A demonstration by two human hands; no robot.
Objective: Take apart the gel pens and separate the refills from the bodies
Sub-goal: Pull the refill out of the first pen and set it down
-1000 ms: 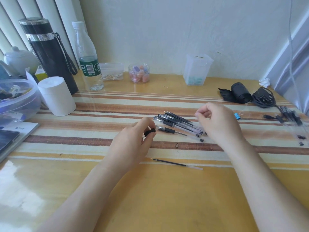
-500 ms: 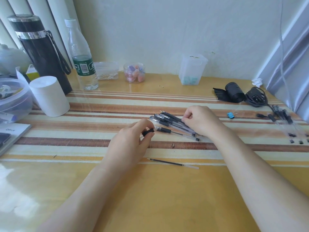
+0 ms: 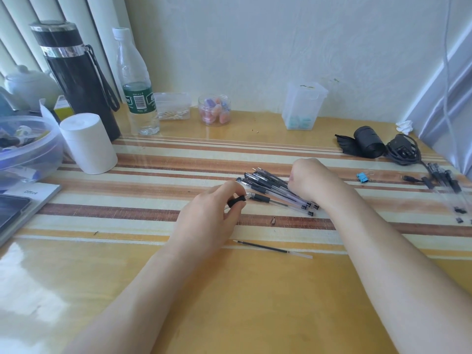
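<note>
Several gel pens [image 3: 270, 189] with clear barrels and black grips lie in a pile at the middle of the striped table [image 3: 153, 175]. My right hand [image 3: 307, 180] lies on the pile's right end, its fingers curled down around a pen and its fingertips hidden. Left of the pile, my left hand [image 3: 212, 210] pinches a pen body by its black grip [image 3: 236, 201] between thumb and fingers. One loose refill [image 3: 273, 249] lies nearer to me, and a small metal tip [image 3: 273, 221] sits between it and the pile.
Clear pen bodies [image 3: 447, 186] lie at the right edge beside a blue binder clip [image 3: 362, 177] and black cables [image 3: 403, 152]. A white cylinder [image 3: 88, 143], black flask [image 3: 76, 77], water bottle [image 3: 136, 83] and plastic bowl [image 3: 28, 146] stand at the left; small jars line the wall.
My right hand came down from above the table onto the right end of the pen pile. My left hand kept its hold on the black grip and barely moved.
</note>
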